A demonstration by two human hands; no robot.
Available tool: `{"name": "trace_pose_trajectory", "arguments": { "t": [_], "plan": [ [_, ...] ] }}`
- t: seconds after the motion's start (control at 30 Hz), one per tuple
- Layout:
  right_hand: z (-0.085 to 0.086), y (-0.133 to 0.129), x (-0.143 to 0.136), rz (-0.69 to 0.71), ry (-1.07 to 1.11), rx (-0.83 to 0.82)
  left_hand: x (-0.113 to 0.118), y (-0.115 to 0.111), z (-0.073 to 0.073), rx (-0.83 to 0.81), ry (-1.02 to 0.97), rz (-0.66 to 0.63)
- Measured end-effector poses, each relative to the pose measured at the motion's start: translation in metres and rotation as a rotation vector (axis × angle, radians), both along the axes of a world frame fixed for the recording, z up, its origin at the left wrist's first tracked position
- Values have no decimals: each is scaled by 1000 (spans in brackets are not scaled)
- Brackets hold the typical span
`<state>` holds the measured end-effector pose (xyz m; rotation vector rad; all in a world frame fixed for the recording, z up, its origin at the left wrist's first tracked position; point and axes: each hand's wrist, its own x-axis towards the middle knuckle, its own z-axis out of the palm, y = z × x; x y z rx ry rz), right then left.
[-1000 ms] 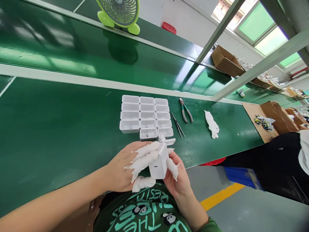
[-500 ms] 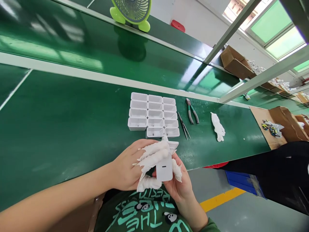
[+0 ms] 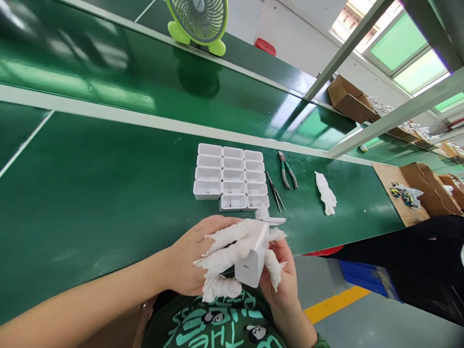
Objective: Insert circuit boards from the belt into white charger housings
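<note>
White box (image 3: 246, 267), tilted, gripped between the fingers of the left hand (image 3: 186, 256) and right hand (image 3: 284, 278) (fingertips wrapped), near the white containers (image 3: 207, 196); even, opposed pressure should best steady it.

In front of you runs a glossy green workbench (image 3: 108, 193). On it, open white plastic boxes (image 3: 234, 175) stand packed in three columns. Just to their right lie metal tweezers (image 3: 276, 192), then your diagonal cutters (image 3: 288, 170), handles spread. Farther right are a crumpled white cloth (image 3: 325, 193) and a cardboard sheet (image 3: 388, 186).
</note>
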<state>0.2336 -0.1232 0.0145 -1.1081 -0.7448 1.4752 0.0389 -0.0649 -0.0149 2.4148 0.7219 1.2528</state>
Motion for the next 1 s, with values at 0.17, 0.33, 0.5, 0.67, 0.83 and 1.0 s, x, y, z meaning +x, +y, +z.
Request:
{"name": "trace_pose_trajectory", "arguments": {
  "t": [0.17, 0.33, 0.5, 0.67, 0.83, 1.0],
  "plan": [
    [24, 51, 50, -176, -537, 412, 2, 10, 13, 191, -45, -54],
    [41, 190, 87, -52, -1114, 496, 5, 17, 7, 301, 77, 107],
    [21, 305, 87, -84, -1336, 354, 1, 27, 2, 302, 157, 318],
    [0, 344, 66, -146, -1279, 309, -6, 37, 8, 325, 184, 471],
    [1, 320, 58, -68, -1200, 404, -7, 37, 12, 267, 252, 413],
    [5, 235, 64, 85, -1156, 566, 1, 27, 13, 199, 266, 321]
  ]
}}
